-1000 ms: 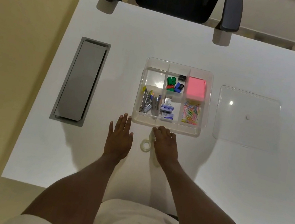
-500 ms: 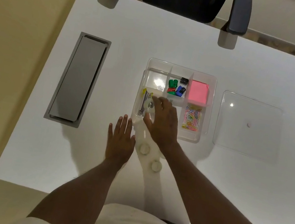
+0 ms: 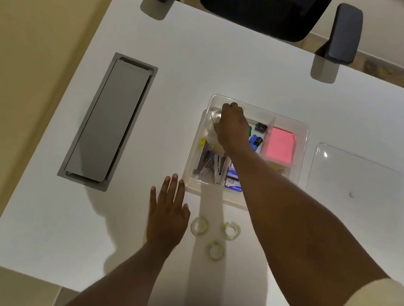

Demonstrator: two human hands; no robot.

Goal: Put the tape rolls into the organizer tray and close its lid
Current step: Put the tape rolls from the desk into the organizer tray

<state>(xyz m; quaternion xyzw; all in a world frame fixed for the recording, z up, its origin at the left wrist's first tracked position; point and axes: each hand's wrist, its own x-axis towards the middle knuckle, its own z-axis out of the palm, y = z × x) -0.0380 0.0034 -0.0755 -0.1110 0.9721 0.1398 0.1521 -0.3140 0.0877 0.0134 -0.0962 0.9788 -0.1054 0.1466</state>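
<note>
Right hand point(image 3: 232, 127) over tray point(image 3: 301, 148), on tape roll point(image 3: 215, 115) | left hand point(image 3: 167, 214) flat

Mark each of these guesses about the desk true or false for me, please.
1. Three tape rolls lie on the table outside the organizer tray. True.
2. The clear lid covers the tray. False: it lies beside it, to the right.
3. The right hand reaches into the tray's far-left compartment. True.
4. The left hand holds a tape roll. False: it rests flat and open on the table.
5. The pink notepad sits on the bare table. False: it is inside the tray.
</note>
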